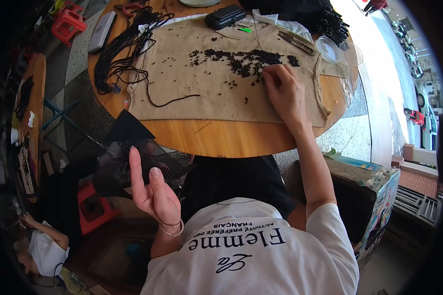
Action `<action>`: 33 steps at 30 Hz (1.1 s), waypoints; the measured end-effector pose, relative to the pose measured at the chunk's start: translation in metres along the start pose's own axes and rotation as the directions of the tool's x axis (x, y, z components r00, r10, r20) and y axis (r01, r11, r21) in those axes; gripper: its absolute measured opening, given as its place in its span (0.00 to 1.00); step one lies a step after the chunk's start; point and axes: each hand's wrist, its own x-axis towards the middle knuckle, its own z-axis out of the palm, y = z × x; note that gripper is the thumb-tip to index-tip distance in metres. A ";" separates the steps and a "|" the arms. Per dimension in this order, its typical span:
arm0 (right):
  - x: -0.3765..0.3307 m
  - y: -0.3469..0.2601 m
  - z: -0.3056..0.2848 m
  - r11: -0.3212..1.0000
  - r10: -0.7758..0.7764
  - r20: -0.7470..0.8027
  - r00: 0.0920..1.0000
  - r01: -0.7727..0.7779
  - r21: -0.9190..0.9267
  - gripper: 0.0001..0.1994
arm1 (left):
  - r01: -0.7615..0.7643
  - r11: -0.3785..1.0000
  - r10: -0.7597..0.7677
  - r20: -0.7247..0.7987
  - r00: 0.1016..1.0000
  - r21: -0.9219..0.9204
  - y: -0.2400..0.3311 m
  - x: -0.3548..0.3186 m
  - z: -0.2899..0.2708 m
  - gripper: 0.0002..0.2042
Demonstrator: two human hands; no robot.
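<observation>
The person's left hand (158, 194) is raised just off the near left edge of the round, light-brown wooden table (197, 137), index finger and thumb pointing up and apart; a sheer black piece of material with a solid dark triangular corner (128, 129) lies behind these fingers, and whether the curled ones grasp it I cannot tell. The right hand (283, 91) reaches over the table, its thumb and index fingertips brought together at the near edge of a scatter of small, round black beads (246, 66); whether a bead is pinched between them cannot be made out. The beads lie across the upper middle of a tan knitted cloth (192, 112) spread on the table, densest just beyond the right hand and thinner toward the left. On the cloth's left side rests a tangled bundle of thin black cords (118, 56), one strand curving toward the middle. Along the far side are an oblong black case (225, 17), a small bright-green piece (245, 30), a slim metal hand tool (298, 43) and a round clear plastic dish (328, 49).
</observation>
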 end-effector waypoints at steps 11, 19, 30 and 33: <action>0.003 0.002 0.004 0.998 0.000 0.009 1.000 0.000 -0.057 0.05 | 0.072 0.997 -0.072 -0.001 0.997 0.026 -0.015 0.002 0.007 0.22; 0.009 -0.001 0.006 0.985 -0.115 0.133 0.984 0.130 -0.113 0.09 | 0.159 0.984 -0.160 0.014 0.987 0.078 -0.011 0.007 0.008 0.22; -0.005 0.002 -0.014 0.994 -0.021 -0.010 1.000 0.020 -0.105 0.07 | 0.168 0.986 -0.168 0.020 0.986 0.006 0.004 -0.002 0.006 0.22; -0.003 0.008 -0.014 0.997 -0.053 -0.065 0.996 0.048 -0.062 0.05 | 0.179 0.984 -0.179 0.023 0.984 -0.008 0.002 -0.003 0.007 0.22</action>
